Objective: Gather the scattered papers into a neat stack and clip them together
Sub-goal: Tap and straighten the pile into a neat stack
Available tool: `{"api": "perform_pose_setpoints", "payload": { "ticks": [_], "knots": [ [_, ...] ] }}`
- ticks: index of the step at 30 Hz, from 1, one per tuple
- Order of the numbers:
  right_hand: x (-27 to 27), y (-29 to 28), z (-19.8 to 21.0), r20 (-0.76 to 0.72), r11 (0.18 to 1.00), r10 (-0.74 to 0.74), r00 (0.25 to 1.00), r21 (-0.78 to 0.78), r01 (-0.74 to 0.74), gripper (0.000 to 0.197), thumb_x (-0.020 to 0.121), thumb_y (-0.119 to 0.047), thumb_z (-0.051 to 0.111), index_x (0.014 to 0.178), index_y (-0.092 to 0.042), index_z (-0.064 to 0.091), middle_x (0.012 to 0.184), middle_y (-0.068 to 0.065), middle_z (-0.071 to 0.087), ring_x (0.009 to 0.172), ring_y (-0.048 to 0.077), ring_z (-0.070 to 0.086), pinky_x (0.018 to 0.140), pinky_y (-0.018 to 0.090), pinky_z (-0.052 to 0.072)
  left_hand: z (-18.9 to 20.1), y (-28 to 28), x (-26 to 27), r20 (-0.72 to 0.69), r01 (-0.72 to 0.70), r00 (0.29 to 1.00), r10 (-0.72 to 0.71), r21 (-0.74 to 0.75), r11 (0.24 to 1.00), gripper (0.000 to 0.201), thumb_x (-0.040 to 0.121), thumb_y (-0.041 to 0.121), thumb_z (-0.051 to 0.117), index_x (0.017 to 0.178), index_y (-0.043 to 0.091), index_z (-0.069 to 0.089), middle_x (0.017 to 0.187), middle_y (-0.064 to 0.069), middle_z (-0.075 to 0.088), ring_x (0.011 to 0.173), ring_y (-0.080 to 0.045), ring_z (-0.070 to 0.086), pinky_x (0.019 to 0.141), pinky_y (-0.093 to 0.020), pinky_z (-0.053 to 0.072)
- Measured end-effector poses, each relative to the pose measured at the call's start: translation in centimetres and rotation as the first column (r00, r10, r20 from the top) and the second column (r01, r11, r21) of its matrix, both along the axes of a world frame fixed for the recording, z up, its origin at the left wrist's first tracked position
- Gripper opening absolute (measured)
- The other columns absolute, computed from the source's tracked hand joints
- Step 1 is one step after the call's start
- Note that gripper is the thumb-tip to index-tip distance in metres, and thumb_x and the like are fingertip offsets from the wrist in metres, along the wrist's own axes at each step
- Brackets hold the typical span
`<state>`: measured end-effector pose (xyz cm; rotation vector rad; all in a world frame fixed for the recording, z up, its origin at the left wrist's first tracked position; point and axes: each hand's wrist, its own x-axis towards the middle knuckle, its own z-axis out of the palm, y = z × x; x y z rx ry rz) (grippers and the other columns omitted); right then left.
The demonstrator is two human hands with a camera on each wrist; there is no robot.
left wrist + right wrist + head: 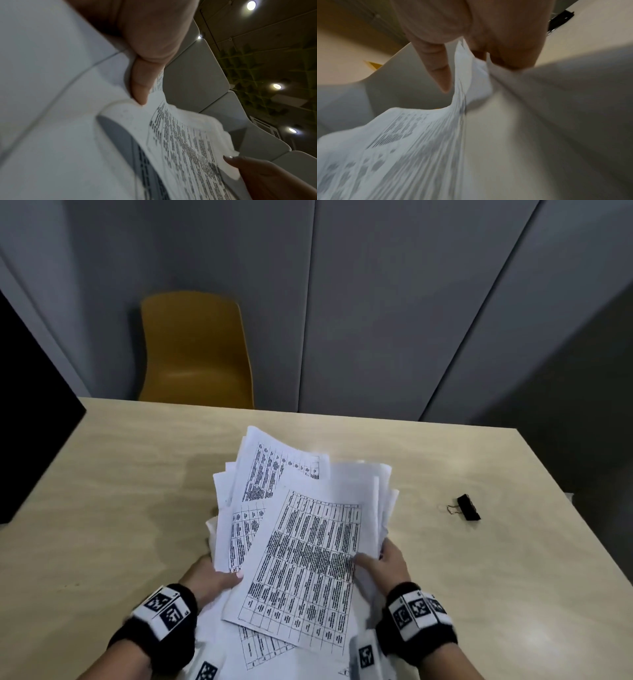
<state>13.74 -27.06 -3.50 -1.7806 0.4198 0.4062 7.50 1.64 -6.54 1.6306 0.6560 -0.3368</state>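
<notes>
The printed papers (301, 546) are gathered but fanned at odd angles, lifted off the wooden table (120, 474), so the sensible way to square them would be to loosen both grips a little, stand the bundle on one edge and tap it until the corners meet, before reaching for the black binder clip (467, 507) lying well apart to the right. The left hand (214, 577) pinches the bundle's left edge, thumb on top; the right hand (387, 563) grips the right edge likewise, its fingers apparently curled beneath, though blur obscures them.
</notes>
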Motion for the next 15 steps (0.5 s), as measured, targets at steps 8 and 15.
{"api": "perform_pose_setpoints", "payload": {
  "ticks": [8, 15],
  "knots": [
    [1.1, 0.0, -0.7, -0.124, 0.932, -0.069, 0.99, 0.346, 0.108, 0.081, 0.04, -0.016, 0.087, 0.113, -0.005, 0.054, 0.081, 0.016, 0.065, 0.073, 0.032, 0.062, 0.063, 0.036, 0.055, 1.9, -0.4, -0.2, 0.023, 0.012, 1.0, -0.006, -0.236, 0.972, 0.036, 0.071, -0.018, 0.063, 0.103, -0.003, 0.058, 0.069, 0.0, 0.074, 0.069, -0.019, 0.07, 0.068, -0.033, 0.054],
    [0.7, 0.0, -1.0, -0.164, 0.958, 0.027, 0.986, 0.287, 0.021, 0.062, 0.049, -0.012, 0.076, 0.106, -0.002, 0.057, 0.086, 0.02, 0.067, 0.078, 0.034, 0.064, 0.073, 0.043, 0.054, 2.7, 1.2, 1.1, -0.009, -0.086, 0.996, 0.088, -0.325, 0.942, 0.044, 0.069, 0.012, 0.07, 0.11, 0.001, 0.062, 0.101, -0.021, 0.071, 0.087, -0.033, 0.069, 0.083, -0.041, 0.052]
  ]
}}
